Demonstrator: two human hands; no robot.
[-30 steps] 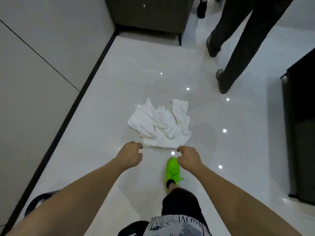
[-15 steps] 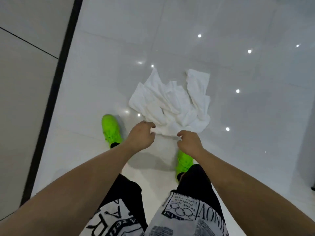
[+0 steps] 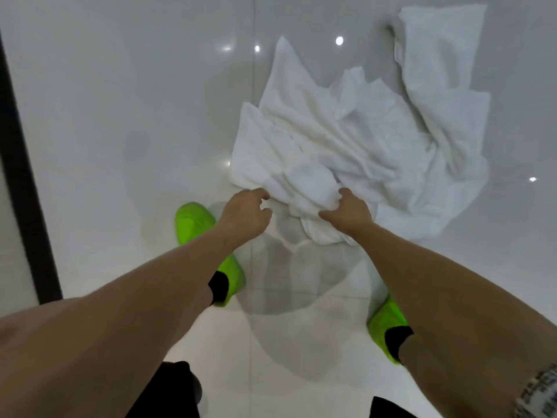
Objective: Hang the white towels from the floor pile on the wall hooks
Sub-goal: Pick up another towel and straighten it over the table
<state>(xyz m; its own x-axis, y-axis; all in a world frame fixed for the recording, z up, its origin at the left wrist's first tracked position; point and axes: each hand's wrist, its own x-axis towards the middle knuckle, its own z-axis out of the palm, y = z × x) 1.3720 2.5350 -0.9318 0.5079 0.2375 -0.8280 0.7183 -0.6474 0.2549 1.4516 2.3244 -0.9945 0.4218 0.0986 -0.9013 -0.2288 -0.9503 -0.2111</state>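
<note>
A crumpled pile of white towels [image 3: 355,125] lies on the glossy white floor in front of me. My left hand [image 3: 245,212] has its fingers curled onto the near left edge of the top towel. My right hand [image 3: 346,211] grips a bunched fold of the same towel, with thumb and fingers around the cloth. The stretch of towel between my hands is raised slightly and throws a shadow on the floor. No wall hooks are in view.
My two bright green shoes [image 3: 193,224] [image 3: 388,324] stand on the tiles just short of the pile. A black skirting strip [image 3: 27,206] runs along the left, with the wall behind it. Ceiling lights reflect in the floor.
I have bent down much closer to the pile. Both hands went from hovering at its near edge to taking hold of the top towel, whose near fold is now lifted.
</note>
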